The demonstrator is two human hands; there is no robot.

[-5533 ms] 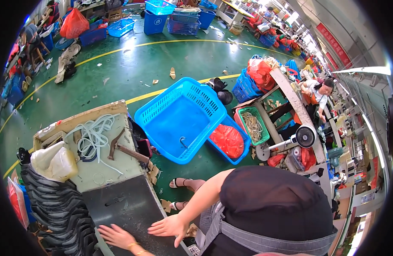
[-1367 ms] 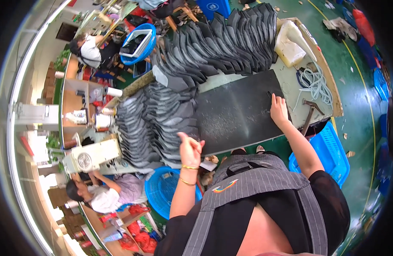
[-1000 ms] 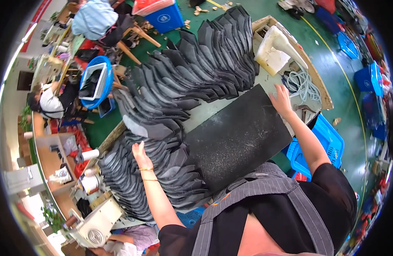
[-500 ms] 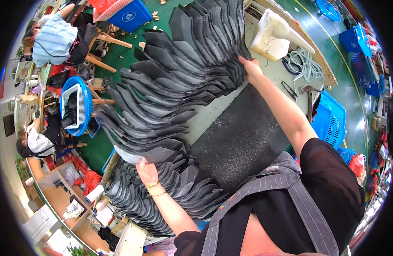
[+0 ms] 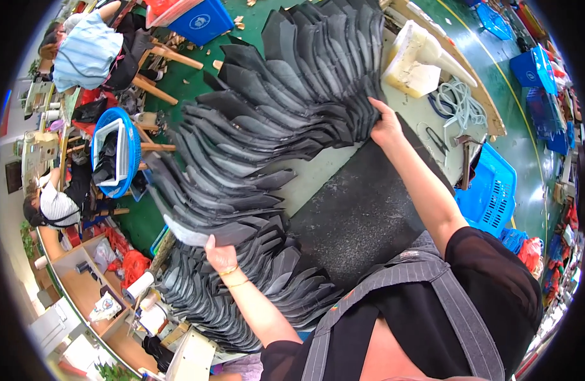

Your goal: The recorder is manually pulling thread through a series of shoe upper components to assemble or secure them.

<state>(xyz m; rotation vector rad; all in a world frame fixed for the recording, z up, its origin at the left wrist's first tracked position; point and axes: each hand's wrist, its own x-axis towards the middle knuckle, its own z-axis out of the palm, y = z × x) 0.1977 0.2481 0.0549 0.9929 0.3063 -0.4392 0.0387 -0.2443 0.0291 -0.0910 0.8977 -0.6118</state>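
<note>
A long row of dark grey, curved, flat cut pieces (image 5: 241, 120) lies overlapped like a fan across the table. They look like leather or similar sheet material. My left hand (image 5: 221, 256) is closed on the edge of the nearest, lighter piece (image 5: 186, 233) at the row's left end. My right hand (image 5: 387, 127) grips the inner edge of the row at its far right, fingers partly hidden by the pieces. Below my left hand lies a second overlapped row of similar pieces (image 5: 203, 301). A black speckled mat (image 5: 362, 209) lies between my arms.
A yellowed white container (image 5: 410, 63) stands beyond my right hand, near coiled pale tubing (image 5: 464, 105), scissors (image 5: 437, 140) and a hammer (image 5: 465, 143). A blue basket (image 5: 492, 190) is at the table's right. Two people (image 5: 86, 57) sit at the left, by a blue tub (image 5: 132, 155).
My right hand has come slightly nearer to me, still at the row's right end. My left hand stays at the nearest piece. The whole view has shifted a little.
</note>
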